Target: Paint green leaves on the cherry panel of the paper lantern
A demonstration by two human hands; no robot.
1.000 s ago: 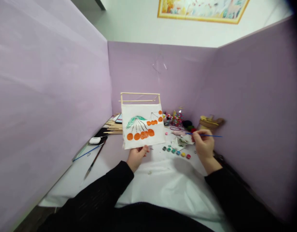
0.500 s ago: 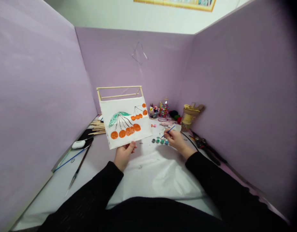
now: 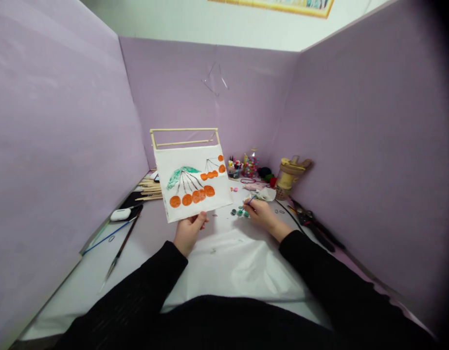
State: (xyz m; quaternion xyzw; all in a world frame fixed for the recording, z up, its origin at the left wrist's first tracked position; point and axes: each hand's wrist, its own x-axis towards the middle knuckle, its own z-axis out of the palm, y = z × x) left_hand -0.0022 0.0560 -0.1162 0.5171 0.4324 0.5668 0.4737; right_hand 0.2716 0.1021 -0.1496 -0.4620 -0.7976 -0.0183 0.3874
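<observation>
My left hand (image 3: 189, 232) grips the bottom edge of a white painted panel (image 3: 220, 189), holding it tilted up off the table. Orange circles, black lines and a green arc are painted on it, and a light wooden stick frame (image 3: 184, 130) stands out above its top edge. In my right hand (image 3: 260, 215) is a thin paintbrush (image 3: 251, 200) with a blue handle, pinched in the fingers. That hand is over the small paint pots (image 3: 240, 213), partly covering them; the brush tip is too small to make out clearly.
On the left lie a long brush (image 3: 122, 245), a blue brush (image 3: 108, 237), a white earphone case (image 3: 121, 214) and wooden sticks (image 3: 150, 189). At the right are pliers (image 3: 312, 223) and a yellow cup (image 3: 288, 175). A jar of coloured balls (image 3: 251, 165) stands behind. Lilac panels (image 3: 213, 107) enclose the table.
My right hand has moved a little left and the brush has come lower, close over the paint pots. The left hand keeps the panel in nearly the same pose; the whole view has shifted slightly.
</observation>
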